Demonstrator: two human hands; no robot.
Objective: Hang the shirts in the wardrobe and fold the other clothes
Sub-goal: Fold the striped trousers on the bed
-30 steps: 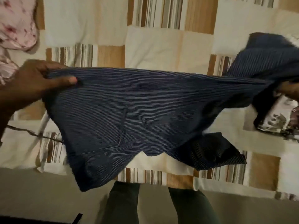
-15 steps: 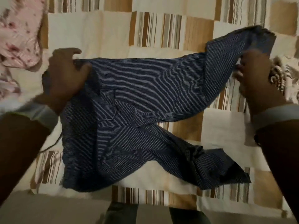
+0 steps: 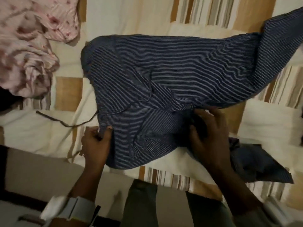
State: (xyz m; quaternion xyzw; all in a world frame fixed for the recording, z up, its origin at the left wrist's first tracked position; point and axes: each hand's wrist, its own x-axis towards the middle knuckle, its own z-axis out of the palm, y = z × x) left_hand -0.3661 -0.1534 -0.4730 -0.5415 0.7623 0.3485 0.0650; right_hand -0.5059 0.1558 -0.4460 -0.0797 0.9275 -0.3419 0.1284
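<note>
Navy striped garment (image 3: 164,76) lies spread across the patchwork bedspread (image 3: 131,18), one end trailing off to the upper right. Left hand (image 3: 96,145) pinches its near left edge, thumb on top of the cloth. Right hand (image 3: 211,136) sits at the bunched middle, fingers curled into the folds there. Pink floral clothes (image 3: 31,46) are heaped far left.

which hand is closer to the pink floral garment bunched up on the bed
Left. The left hand sits below-right of the pink floral garment; the right hand is farther right across the navy striped garment.
</note>
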